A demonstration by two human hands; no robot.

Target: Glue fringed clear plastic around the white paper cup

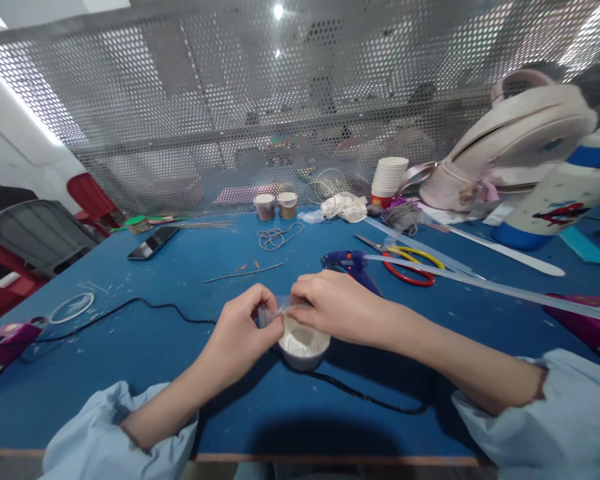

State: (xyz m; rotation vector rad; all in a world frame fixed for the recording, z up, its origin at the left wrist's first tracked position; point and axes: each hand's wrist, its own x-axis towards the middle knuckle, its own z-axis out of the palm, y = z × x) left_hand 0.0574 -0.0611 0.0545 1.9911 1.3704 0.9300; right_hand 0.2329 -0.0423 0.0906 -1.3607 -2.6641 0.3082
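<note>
Currently | left grip [245, 323]: pinching clear film [266, 316] | right grip [333, 303]: hold unclear | white cup [303, 362] beneath both

1. This looks like a craft workshop or classroom; which of the two cannot be told.
2. The blue table [145, 360] carries making gear: a glue gun [347, 259], long clear sticks [520, 289], scissors [386, 253], yarn [403, 217], string [276, 239] and stacked cups [390, 179].
3. A perforated metal screen [190, 120] stands behind it, more institutional than homely.
4. Plastic seats, a grey chair [35, 233] and a red chair [89, 199], and another person [3, 200] suggest a shared room.
5. A bag [525, 137], bottle [540, 203] and phone [155, 242] sit among the supplies.
</note>
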